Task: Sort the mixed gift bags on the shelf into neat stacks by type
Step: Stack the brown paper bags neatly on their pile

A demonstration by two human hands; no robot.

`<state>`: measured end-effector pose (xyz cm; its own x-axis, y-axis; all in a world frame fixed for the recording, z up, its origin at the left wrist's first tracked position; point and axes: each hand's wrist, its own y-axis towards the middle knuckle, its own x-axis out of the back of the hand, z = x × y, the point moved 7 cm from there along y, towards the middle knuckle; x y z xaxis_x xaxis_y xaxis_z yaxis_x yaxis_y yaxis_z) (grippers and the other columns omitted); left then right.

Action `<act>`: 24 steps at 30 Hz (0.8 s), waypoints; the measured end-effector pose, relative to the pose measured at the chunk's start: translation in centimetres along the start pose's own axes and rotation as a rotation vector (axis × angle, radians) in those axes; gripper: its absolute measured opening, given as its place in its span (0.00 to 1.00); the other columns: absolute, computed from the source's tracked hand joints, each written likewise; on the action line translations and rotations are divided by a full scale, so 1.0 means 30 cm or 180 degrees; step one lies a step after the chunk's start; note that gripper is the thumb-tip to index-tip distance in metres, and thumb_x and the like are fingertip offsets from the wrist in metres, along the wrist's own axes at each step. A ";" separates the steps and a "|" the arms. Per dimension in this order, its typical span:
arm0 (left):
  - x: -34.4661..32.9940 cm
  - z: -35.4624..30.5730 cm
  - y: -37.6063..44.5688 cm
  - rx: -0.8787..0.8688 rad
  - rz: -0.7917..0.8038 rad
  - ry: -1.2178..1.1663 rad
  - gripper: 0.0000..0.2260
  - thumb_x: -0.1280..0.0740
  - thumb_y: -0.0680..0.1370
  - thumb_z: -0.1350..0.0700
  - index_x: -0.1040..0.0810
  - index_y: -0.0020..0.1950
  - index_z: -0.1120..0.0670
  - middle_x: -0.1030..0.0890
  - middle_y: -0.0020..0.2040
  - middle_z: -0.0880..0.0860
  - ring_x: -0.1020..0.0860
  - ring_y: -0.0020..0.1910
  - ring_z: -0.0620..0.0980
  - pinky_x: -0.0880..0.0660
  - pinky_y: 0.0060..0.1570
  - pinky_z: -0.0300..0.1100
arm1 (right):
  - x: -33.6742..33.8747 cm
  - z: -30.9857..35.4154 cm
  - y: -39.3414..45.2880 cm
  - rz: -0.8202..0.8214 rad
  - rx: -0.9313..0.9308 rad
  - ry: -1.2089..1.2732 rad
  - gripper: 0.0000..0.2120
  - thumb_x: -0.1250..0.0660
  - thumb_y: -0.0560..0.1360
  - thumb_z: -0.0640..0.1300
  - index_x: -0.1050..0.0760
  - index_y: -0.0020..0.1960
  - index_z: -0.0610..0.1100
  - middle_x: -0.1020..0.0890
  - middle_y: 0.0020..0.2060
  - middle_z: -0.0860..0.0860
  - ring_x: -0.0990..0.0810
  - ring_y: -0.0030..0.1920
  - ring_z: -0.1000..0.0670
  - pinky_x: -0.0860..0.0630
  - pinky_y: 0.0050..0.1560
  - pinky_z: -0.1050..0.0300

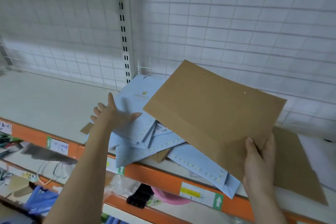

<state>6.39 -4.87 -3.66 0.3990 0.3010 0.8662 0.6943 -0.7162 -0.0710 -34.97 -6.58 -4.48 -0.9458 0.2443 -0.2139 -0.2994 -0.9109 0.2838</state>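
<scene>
Right hand grips brown bag (flat); left hand on blue bags.

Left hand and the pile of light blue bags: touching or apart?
Touching. In the head view the left hand lies flat, fingers spread, on the top light blue bag of the pile; its thumb and palm overlap the paper with no gap showing.

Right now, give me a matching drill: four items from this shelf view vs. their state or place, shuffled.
Items:
1. brown paper bag
2. light blue gift bags
3. left hand
4. flat brown bag

States:
A. pressing open-palmed on the blue pile
B. lying on the shelf at far right
C. lifted, gripped by the right hand
D. jumbled heap at the shelf edge

Pairs: 1-C, 2-D, 3-A, 4-B
</scene>
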 end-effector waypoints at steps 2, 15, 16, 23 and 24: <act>-0.013 0.004 0.022 -0.0034 0.0349 0.0125 0.62 0.37 0.54 0.22 0.65 0.75 0.48 0.43 0.74 0.62 0.43 0.72 0.63 0.45 0.69 0.62 | -0.019 0.006 -0.001 0.0017 -0.0007 0.0003 0.23 0.44 0.79 0.34 0.37 0.70 0.51 0.24 0.63 0.51 0.24 0.61 0.52 0.29 0.62 0.53; -0.021 -0.023 -0.040 -0.0044 0.0171 -0.0123 0.59 0.37 0.54 0.23 0.56 0.76 0.49 0.44 0.72 0.63 0.44 0.72 0.63 0.48 0.69 0.62 | -0.028 0.003 -0.015 0.0007 0.0004 -0.0083 0.22 0.45 0.79 0.33 0.34 0.68 0.52 0.22 0.59 0.52 0.23 0.58 0.53 0.29 0.63 0.50; -0.013 -0.029 -0.057 -0.0016 -0.0013 -0.0221 0.56 0.35 0.57 0.24 0.52 0.76 0.51 0.42 0.71 0.63 0.43 0.70 0.63 0.47 0.68 0.60 | -0.026 0.003 -0.015 0.0000 0.0018 -0.0099 0.21 0.45 0.78 0.33 0.33 0.67 0.51 0.22 0.58 0.52 0.23 0.58 0.52 0.28 0.63 0.49; 0.003 -0.051 -0.149 -0.0125 -0.0466 -0.1409 0.35 0.26 0.62 0.36 0.28 0.57 0.60 0.26 0.51 0.58 0.25 0.50 0.59 0.31 0.42 0.47 | 0.009 0.002 -0.023 -0.0063 0.0012 -0.0031 0.21 0.44 0.79 0.34 0.32 0.65 0.55 0.21 0.53 0.59 0.21 0.52 0.60 0.26 0.55 0.60; -0.001 -0.064 -0.168 -0.0272 -0.0437 -0.1526 0.30 0.26 0.63 0.37 0.25 0.50 0.60 0.25 0.44 0.60 0.25 0.45 0.59 0.31 0.38 0.46 | 0.020 0.006 -0.024 -0.0049 0.0001 -0.0029 0.21 0.44 0.79 0.34 0.33 0.65 0.56 0.21 0.53 0.60 0.21 0.52 0.61 0.25 0.53 0.63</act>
<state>1.71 -2.49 -2.38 0.5514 0.6370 0.5387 0.7163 -0.6926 0.0857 -35.34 -5.73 -4.65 -0.9422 0.2613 -0.2099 -0.3141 -0.9069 0.2807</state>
